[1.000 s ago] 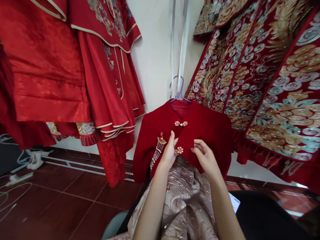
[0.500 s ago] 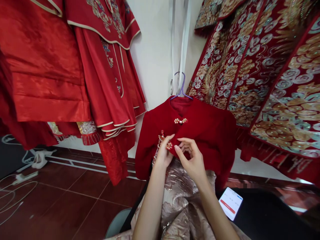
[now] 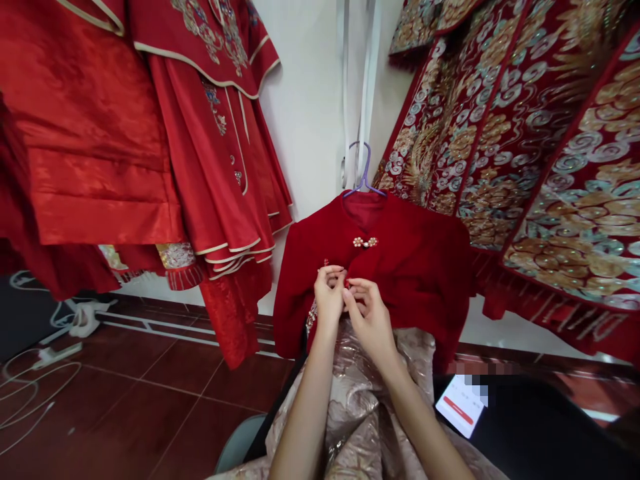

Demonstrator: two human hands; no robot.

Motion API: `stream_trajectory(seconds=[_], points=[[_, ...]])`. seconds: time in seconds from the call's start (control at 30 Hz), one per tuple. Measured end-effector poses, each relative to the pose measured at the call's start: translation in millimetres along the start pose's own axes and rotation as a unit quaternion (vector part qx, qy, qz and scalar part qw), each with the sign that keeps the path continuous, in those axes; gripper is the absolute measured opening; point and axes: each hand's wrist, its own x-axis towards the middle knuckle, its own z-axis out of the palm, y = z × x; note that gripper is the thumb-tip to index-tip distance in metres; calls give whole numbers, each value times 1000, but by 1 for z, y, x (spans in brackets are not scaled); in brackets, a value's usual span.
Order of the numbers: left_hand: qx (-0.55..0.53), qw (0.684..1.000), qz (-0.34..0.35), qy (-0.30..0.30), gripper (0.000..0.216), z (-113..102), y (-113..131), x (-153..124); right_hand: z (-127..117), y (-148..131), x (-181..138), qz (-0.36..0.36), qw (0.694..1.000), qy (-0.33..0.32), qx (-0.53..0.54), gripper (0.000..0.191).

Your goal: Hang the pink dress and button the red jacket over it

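A dark red jacket (image 3: 420, 267) hangs on a purple hanger (image 3: 367, 167) in front of me. At its neckline the upper flower clasp (image 3: 365, 242) is joined. My left hand (image 3: 329, 300) is closed in a pinch at the lower front, on the lower flower clasp, which the fingers mostly hide. My right hand (image 3: 370, 320) pinches from the other side, thumb and forefinger meeting the left fingertips at the same clasp. Beside my left wrist hangs a beaded tassel (image 3: 311, 317). Shiny pale fabric (image 3: 357, 413) lies below both hands.
Red garments (image 3: 210, 167) hang at the left, an embroidered robe (image 3: 565, 167) at the right. A lit phone (image 3: 457, 410) rests on a black surface (image 3: 540, 427) at lower right. White cables (image 3: 35, 387) and a power strip (image 3: 57, 355) lie on the tiled floor (image 3: 165, 400).
My hands have come together at the lower clasp; the right hand has moved left and its fingers have closed in. The flower seen between the left fingers before is now mostly covered.
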Motion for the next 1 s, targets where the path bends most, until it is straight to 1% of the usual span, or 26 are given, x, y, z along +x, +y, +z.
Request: stream_trajectory(seconds=[0.03, 0.07, 0.17, 0.23, 0.33, 0.43, 0.5, 0.57, 0.63, 0.77, 0.83, 0.9, 1.0], points=[[10, 1000, -6, -11, 11, -2, -3, 1, 1, 4, 1, 6, 1000, 2, 3, 32], [27, 1000, -6, -10, 14, -3, -6, 1, 1, 8, 2, 5, 1000, 6, -2, 31], [90, 994, 32, 48, 32, -5, -15, 1, -1, 13, 6, -12, 999, 32, -26, 27], [96, 992, 45, 65, 45, -6, -20, 1, -3, 15, 7, -14, 999, 39, -19, 26], [78, 995, 25, 55, 54, -5, -24, 2, -4, 17, 9, 2, 999, 35, 13, 26], [75, 995, -2, 72, 68, -4, -24, 2, -3, 16, 10, 17, 998, 41, 51, 27], [59, 996, -14, 67, 74, -3, -24, 3, -2, 14, 10, 23, 996, 50, 70, 28], [30, 998, -28, 52, 73, -2, -23, 4, -2, 12, 9, 28, 995, 60, 77, 29], [4, 998, -41, 50, 69, -3, -23, 5, -2, 12, 8, 33, 994, 65, 77, 30], [-28, 998, -30, 49, 51, -7, -23, 7, -4, 19, 15, 28, 996, 56, 70, 31], [-45, 998, -19, 38, 41, -9, -23, 8, -4, 23, 25, 14, 998, 43, 46, 31], [-63, 997, -15, 29, 33, -11, -23, 9, -3, 26, 37, -8, 1000, 16, 2, 29], [-84, 996, -23, 31, 27, -14, -23, 10, 2, 28, 52, -45, 997, -7, -70, 26]])
